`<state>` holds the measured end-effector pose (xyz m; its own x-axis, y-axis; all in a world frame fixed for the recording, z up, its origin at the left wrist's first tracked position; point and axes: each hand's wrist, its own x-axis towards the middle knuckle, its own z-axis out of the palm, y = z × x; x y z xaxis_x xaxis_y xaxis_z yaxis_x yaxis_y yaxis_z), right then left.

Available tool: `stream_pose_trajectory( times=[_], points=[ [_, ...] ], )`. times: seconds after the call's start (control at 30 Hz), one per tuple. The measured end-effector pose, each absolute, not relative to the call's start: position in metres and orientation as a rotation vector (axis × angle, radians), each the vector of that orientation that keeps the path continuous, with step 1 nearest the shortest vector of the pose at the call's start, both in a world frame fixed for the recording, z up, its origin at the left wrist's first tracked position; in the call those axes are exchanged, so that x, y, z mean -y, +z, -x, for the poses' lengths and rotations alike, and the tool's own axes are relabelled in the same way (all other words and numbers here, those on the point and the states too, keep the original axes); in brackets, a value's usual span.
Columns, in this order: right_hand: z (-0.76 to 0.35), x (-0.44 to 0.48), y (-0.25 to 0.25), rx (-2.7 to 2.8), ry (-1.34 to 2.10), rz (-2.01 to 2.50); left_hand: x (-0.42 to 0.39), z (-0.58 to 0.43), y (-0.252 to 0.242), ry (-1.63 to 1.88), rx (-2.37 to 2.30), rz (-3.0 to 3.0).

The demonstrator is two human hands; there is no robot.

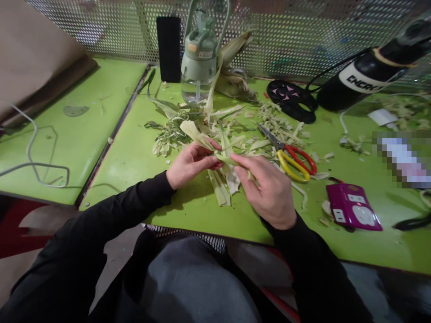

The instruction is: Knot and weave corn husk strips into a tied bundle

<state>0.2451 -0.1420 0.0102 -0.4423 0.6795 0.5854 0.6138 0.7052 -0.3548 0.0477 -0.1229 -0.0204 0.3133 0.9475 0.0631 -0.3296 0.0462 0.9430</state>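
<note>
My left hand [193, 162] pinches a pale green strip of corn husk [222, 157] between thumb and fingers. At the other side, my right hand [267, 188] has its fingers closed on the same husk, close to the left fingertips. A wider husk piece [191, 131] sticks up behind my left hand. Below both hands lie loose flat husk strips [218, 190] on the green table [124, 166]. Scissors [286, 152] with one red and one yellow handle rest just right of my right hand, blades toward the husk scraps [276, 119].
A water bottle [199, 67], a black phone [169, 49] and a dried husk bundle [237, 83] stand at the back mesh. To the right are a black bottle [357, 80], a black pad-like object [291, 101] and a purple power socket [353, 206]. Brown paper [37, 54] lies left.
</note>
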Motion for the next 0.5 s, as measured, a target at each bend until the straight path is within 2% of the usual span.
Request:
stream_pose_trajectory(
  times=[0.13, 0.23, 0.3, 0.43, 0.5],
  points=[
    [-0.241, 0.143, 0.009, 2.27, -0.309, 0.899, 0.129, -0.05, -0.017, 1.198, -0.948, -1.365],
    [-0.239, 0.144, 0.008, 2.264, -0.409, 0.888, 0.131, -0.049, -0.016, 1.178, -1.118, -1.619],
    [-0.238, 0.144, 0.009, 2.266, -0.223, 0.915, 0.13, -0.048, -0.017, 1.187, -1.158, -1.719],
    [-0.235, 0.14, 0.009, 2.184, 0.494, 0.989, 0.127, -0.049, -0.024, 1.168, -0.98, -1.623],
    [-0.233, 0.14, 0.008, 2.117, 0.615, 1.002, 0.125, -0.051, -0.027, 1.11, -0.842, -1.471]
  ],
)
